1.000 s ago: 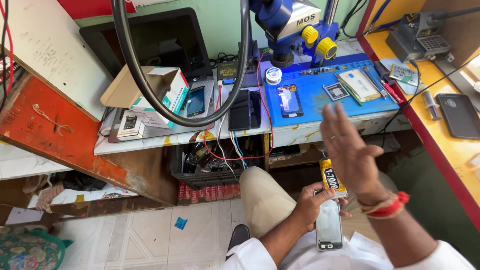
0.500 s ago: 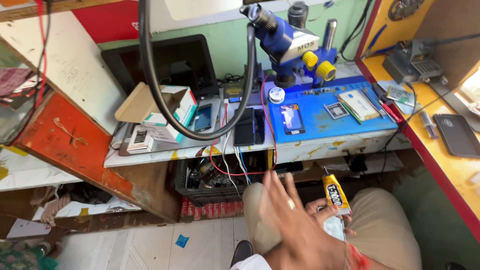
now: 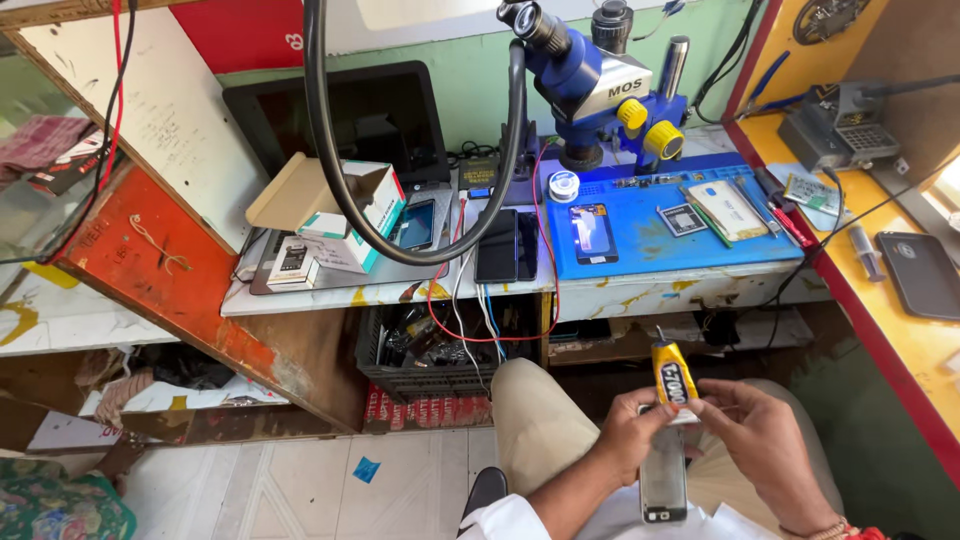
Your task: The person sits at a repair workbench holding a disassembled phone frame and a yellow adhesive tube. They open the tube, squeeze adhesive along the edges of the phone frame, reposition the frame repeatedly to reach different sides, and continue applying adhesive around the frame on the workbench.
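Both hands meet over the lap: left hand [image 3: 625, 440] grips phone [image 3: 663, 485], right hand [image 3: 765, 440] pinches glue tube [image 3: 670, 375].

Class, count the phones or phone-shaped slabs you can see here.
5: one in the left hand at, two on the white shelf, one on the blue mat, one on the yellow counter; others possibly hidden.

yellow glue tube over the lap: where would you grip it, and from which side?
Best guess: grip the yellow glue tube on its flat lower body, pinched across the two broad faces, coming from below. It stands nearly upright with the thin nozzle on top, and the left hand and right hand already meet at its base, above the phone. The nozzle end looks too thin to grip.
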`<control>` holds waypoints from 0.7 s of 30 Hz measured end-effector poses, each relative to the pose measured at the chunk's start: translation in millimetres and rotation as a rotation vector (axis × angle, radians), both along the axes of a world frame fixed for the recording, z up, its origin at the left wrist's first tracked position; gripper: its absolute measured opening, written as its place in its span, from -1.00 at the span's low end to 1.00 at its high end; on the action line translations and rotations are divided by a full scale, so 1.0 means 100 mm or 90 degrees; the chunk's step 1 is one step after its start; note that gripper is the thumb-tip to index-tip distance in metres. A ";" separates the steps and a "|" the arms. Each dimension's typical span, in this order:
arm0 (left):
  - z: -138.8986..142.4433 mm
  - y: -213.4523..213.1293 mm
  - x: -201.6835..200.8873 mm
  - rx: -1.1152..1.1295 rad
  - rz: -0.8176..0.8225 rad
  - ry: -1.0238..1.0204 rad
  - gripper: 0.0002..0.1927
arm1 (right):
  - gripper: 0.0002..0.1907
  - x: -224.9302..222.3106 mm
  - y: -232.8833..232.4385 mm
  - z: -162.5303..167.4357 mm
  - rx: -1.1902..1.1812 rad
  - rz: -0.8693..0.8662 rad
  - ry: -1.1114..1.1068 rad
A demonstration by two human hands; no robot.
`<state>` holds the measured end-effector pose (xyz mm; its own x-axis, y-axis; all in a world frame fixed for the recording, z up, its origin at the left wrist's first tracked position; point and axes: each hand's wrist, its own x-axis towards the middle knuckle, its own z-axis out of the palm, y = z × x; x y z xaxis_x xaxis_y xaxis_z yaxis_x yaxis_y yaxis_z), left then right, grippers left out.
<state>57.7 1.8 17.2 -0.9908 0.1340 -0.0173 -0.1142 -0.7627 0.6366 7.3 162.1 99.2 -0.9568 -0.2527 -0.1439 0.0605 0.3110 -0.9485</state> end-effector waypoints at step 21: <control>0.05 0.02 0.00 -0.049 -0.028 -0.038 -0.80 | -0.90 -0.21 0.09 -0.44 -0.140 0.009 -0.139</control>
<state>57.9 3.5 22.6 -0.9810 0.1730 -0.0884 -0.1860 -0.7058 0.6836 -13.2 170.7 55.0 -0.9054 -0.3133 -0.2866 0.2678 0.1023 -0.9580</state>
